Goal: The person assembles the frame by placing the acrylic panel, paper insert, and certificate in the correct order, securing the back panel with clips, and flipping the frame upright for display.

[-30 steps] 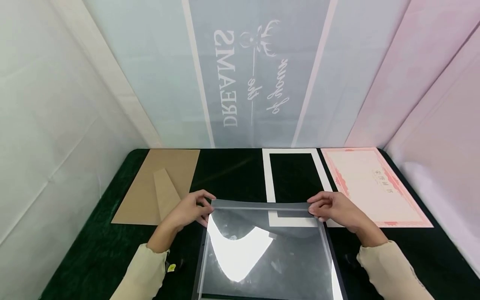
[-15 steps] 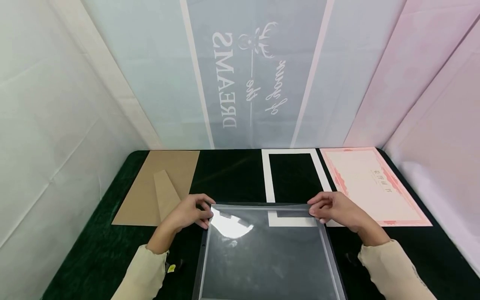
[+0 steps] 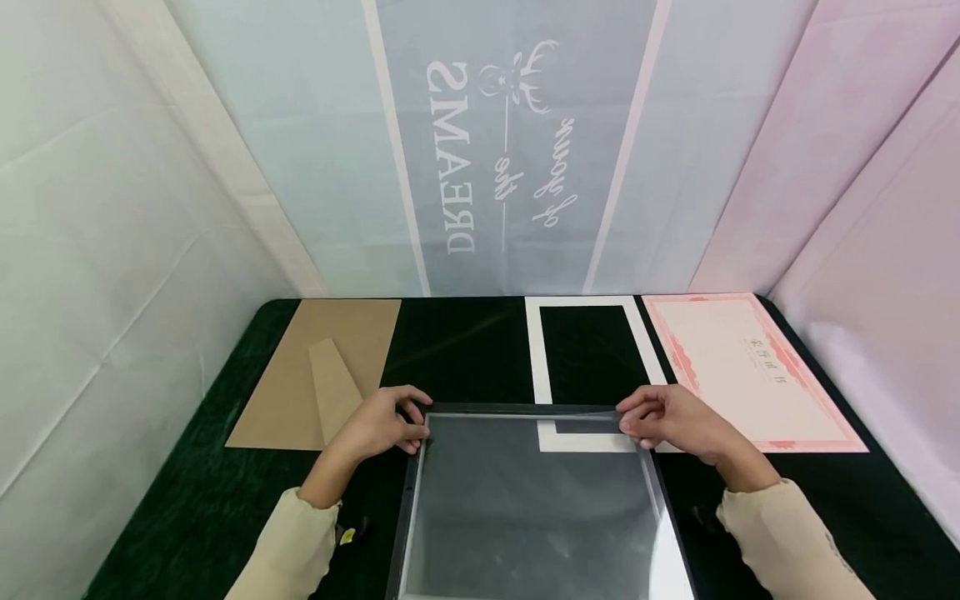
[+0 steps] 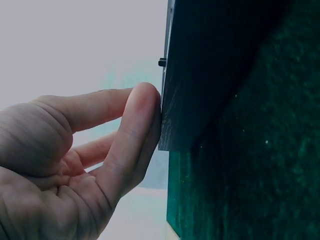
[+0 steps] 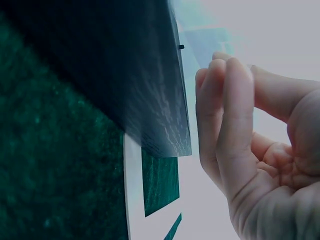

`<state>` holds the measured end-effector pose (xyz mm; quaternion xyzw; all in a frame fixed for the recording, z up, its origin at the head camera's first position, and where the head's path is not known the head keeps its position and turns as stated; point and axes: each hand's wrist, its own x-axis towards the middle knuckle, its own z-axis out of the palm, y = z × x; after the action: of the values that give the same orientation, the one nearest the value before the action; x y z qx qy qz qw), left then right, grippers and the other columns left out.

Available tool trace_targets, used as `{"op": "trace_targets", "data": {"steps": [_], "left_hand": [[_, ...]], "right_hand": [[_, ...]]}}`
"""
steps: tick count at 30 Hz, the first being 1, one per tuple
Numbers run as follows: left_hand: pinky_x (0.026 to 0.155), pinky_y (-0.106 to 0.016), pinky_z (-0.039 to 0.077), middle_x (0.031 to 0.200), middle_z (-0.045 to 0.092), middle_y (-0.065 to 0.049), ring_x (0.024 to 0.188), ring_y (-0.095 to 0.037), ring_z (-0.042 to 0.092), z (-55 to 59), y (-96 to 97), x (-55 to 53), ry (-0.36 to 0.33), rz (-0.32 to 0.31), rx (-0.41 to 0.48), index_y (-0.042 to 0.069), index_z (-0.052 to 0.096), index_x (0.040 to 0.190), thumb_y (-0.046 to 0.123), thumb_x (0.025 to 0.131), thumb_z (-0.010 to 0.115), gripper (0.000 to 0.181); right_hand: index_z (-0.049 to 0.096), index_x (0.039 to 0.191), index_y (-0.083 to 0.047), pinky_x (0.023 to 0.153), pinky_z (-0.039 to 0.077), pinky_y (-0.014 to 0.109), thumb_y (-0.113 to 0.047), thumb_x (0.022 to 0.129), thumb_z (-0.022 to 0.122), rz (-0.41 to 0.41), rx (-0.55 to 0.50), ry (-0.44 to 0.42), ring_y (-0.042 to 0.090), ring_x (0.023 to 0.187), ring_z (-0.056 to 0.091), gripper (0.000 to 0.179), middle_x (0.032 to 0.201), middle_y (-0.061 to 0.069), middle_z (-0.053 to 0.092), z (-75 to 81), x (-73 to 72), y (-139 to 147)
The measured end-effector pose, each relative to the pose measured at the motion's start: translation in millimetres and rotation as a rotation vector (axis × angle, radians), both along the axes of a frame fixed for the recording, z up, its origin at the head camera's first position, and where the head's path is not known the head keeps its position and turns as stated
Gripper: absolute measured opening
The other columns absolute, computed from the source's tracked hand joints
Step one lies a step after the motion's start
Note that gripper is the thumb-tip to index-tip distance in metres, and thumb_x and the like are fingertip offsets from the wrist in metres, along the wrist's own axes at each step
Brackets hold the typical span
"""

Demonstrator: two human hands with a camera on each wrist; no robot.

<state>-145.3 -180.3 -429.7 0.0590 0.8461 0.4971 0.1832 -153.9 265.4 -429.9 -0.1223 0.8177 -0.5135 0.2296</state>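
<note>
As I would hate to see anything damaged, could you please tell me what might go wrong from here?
The sheet might catch on the small tab jutting from the frame. The left hand and right hand pinch the sheet's far corners ungloved, so fingerprints seem possible. In the head view, the frame overlaps the mat, so a nudge might shift the mat.

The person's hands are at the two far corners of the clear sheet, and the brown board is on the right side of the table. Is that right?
Almost! The brown board is on the left side of the table; the head view shows it. The left hand and right hand are at the clear sheet's far corners.
</note>
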Motion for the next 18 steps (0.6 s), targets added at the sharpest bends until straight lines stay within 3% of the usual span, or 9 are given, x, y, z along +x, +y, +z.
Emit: {"op": "trace_targets", "data": {"steps": [8,11,14,18], "left_hand": [[0.060,-0.034,0.060,0.090,0.062,-0.013,0.060,-0.018,0.066,1.8,0.0,-0.2,0.009,-0.014,-0.020,0.000,0.060,0.125,-0.004,0.085,0.073,0.043],[0.061,-0.033,0.059,0.091,0.062,-0.012,0.061,-0.017,0.066,4.4,1.0,2.1,0.041,-0.044,-0.051,0.002,0.060,0.126,-0.002,0.084,0.074,0.044],[0.060,-0.027,0.056,0.091,0.063,-0.009,0.065,-0.014,0.063,9.2,5.8,8.0,0.161,-0.114,-0.136,0.004,0.063,0.123,0.002,0.084,0.077,0.041],[0.066,-0.024,0.053,0.094,0.066,-0.004,0.078,-0.013,0.062,15.6,20.2,20.6,0.377,-0.261,-0.293,0.008,0.068,0.119,0.008,0.082,0.080,0.038]], "right_hand": [[0.060,0.119,0.010,0.066,0.060,0.029,-0.015,0.092,0.071,-0.041,0.046,0.025,0.016,0.072,0.068,0.039,0.098,0.019,0.071,-1.1,1.8,-5.4],[0.064,0.115,0.004,0.064,0.059,0.027,-0.019,0.089,0.075,-0.086,0.134,0.080,0.016,0.069,0.068,0.037,0.093,0.013,0.069,0.2,4.5,-10.8],[0.068,0.108,-0.003,0.059,0.056,0.026,-0.024,0.085,0.079,-0.113,0.272,0.185,0.014,0.065,0.066,0.033,0.086,0.006,0.065,2.2,8.1,-17.1],[0.071,0.098,-0.012,0.053,0.048,0.025,-0.025,0.081,0.082,-0.118,0.448,0.348,0.011,0.064,0.057,0.024,0.078,0.000,0.061,4.4,11.7,-23.1]]}}
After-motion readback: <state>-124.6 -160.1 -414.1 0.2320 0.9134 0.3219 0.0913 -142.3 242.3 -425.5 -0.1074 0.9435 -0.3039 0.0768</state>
